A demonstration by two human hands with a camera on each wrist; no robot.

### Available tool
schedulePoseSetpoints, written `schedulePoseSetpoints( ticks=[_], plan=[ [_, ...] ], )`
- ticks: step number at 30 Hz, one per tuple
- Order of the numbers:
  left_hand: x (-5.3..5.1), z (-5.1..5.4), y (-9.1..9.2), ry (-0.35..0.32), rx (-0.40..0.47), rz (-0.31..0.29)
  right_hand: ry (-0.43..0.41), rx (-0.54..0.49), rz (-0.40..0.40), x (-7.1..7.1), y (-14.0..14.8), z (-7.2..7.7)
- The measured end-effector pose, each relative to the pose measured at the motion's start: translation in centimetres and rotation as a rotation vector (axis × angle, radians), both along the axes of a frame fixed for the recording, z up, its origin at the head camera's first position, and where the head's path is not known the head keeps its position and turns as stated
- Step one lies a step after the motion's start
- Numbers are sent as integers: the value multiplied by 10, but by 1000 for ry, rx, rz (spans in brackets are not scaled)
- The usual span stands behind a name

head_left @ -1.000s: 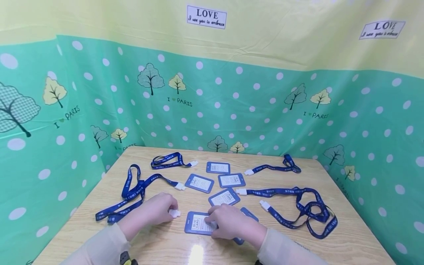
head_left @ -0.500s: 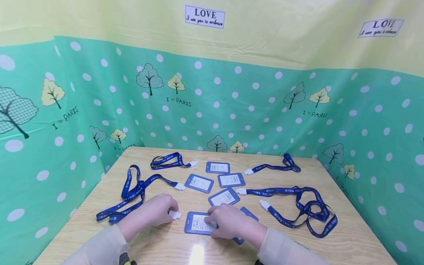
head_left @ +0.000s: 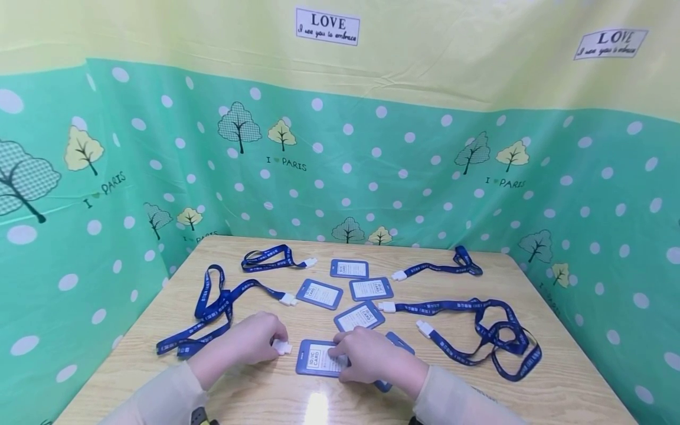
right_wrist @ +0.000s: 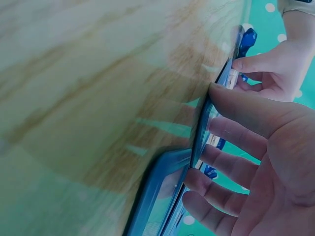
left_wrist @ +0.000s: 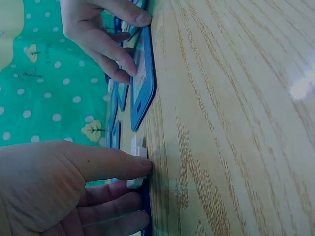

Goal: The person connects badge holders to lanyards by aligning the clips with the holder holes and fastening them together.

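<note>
My left hand (head_left: 252,337) pinches the white plastic clip (head_left: 283,348) of a blue lanyard between thumb and finger, low at the tabletop. In the left wrist view the clip (left_wrist: 138,147) shows beyond the thumb, with a little blue strap below. To its right lies a blue ID card holder (head_left: 310,361), its slotted end facing the clip across a small gap. My right hand (head_left: 372,357) grips the holder's other end, thumb on the near edge and fingertips on its face. A second holder (head_left: 399,341) is partly hidden beneath the right hand.
Several more blue card holders (head_left: 320,294) lie mid-table. Blue lanyards with white clips spread on the left (head_left: 212,310) and on the right (head_left: 491,336), with others further back. A polka-dot curtain (head_left: 340,171) encloses the wooden table (head_left: 265,401).
The left hand and the white clip have shifted very slightly toward the near side and right. The right hand and its card holder look still.
</note>
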State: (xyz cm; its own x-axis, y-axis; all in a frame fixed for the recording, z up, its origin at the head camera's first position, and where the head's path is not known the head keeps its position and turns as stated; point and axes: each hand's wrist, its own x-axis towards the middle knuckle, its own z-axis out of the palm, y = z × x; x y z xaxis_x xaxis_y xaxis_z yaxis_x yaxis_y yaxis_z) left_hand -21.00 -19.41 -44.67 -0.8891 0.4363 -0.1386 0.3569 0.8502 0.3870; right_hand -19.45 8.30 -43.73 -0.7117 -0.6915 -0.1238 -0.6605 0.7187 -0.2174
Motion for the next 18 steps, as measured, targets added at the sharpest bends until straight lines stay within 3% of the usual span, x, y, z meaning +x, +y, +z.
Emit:
schedulePoseSetpoints(
  ticks=[18],
  plan=[
    [1, -1, 0, 31, 23, -72, -1, -8, 4, -3, 1, -5]
  ],
)
